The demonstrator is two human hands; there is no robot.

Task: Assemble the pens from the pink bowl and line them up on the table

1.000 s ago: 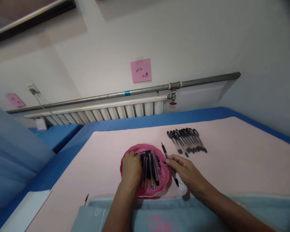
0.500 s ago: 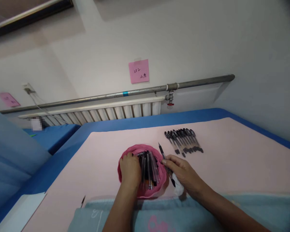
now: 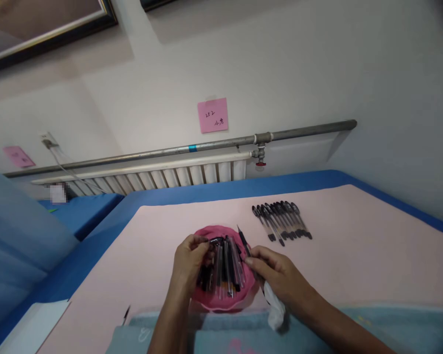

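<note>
A pink basket [image 3: 225, 306] full of clear and black pen parts [image 3: 227, 268] stands at the front middle. My left hand [image 3: 190, 260] is over its left side, fingers pinched on a glossy black pen cap [image 3: 216, 240]. Just right of the basket, my right hand [image 3: 276, 268] is closed around a pen [image 3: 242, 239], its bare tip pointing up and away. Below that palm hangs a crumpled white tissue [image 3: 276, 312]. Several capped pens [image 3: 282, 221] lie side by side in a slanted row beyond my right hand.
Pale pink paper [image 3: 354, 246] covers the blue table [image 3: 225, 188]. A lone black pen part [image 3: 126, 314] and a white sheet [image 3: 33, 327] lie at the left. A teal cloth [image 3: 162, 334] runs along the near edge. Behind are a radiator [image 3: 192, 174] and a pipe [image 3: 313, 130].
My left hand has drawn back and left from inside the basket, now with the black cap at its fingertips. My right hand still holds the pen. The view has tilted up slightly.
</note>
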